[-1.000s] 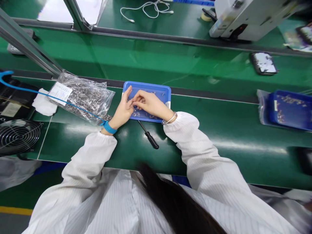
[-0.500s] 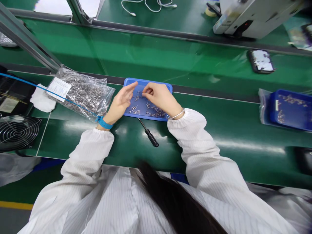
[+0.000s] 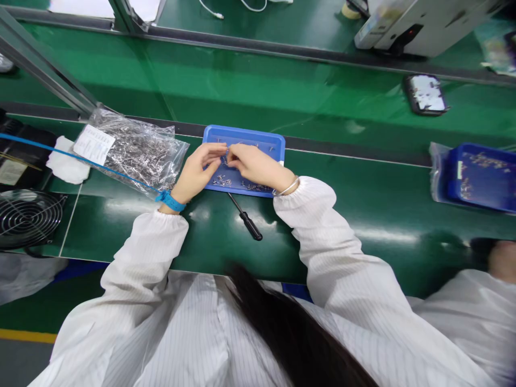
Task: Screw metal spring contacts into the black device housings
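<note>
Over the blue tray [image 3: 244, 131], the fingertips of both hands almost meet. My left hand [image 3: 197, 171], with a blue wrist strap [image 3: 171, 201], has its fingers stretched to the right and its thumb apart from them. Fingers of my right hand [image 3: 258, 164] are bent together in a pinch beside the left fingertips; whatever they hold is too small to make out. Small shiny metal pieces [image 3: 221, 181] lie scattered in the tray, partly hidden under the right hand. A black-handled screwdriver [image 3: 250, 226] rests on the bench, its shaft pointing to the tray's front edge.
A clear bag of metal pieces [image 3: 139, 153] lies left of the tray, near a white cloth [image 3: 67, 161] and a black fan [image 3: 30, 217]. To the right stands another blue tray [image 3: 484, 196]. A co-worker's sleeve [image 3: 471, 312] shows at lower right.
My right hand has moved left to my left hand's fingertips. The left fingers have lowered and bent slightly. A co-worker's arm has come into view at the right.
</note>
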A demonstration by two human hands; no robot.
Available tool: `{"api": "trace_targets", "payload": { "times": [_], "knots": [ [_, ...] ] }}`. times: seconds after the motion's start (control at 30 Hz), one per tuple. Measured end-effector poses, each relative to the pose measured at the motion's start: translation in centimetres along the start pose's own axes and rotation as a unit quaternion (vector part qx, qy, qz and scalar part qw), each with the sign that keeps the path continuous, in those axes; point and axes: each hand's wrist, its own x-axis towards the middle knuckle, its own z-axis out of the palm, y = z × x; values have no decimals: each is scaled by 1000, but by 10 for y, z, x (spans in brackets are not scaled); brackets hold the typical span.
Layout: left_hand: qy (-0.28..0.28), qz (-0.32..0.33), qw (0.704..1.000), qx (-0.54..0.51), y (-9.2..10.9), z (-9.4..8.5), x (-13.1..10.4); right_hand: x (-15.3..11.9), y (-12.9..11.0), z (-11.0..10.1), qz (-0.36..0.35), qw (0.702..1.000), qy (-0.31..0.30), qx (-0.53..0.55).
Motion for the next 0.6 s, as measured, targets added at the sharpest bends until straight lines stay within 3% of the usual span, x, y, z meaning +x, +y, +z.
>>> {"api": "trace_targets", "payload": {
  "times": [0.13, 0.27, 0.47, 0.6],
  "knots": [
    [62, 3, 976, 210, 4, -5, 0, -5, 6, -15, 9, 1000, -19, -21],
    [118, -45, 943, 309, 0, -17, -1, -4, 1, -13, 1, 998, 9, -61],
    [70, -91, 919, 376, -5, -14, -4, 15, -21, 17, -8, 993, 9, -121],
    [48, -92, 913, 395, -4, -10, -5, 20, -18, 16, -1, 990, -12, -138]
  ]
}}
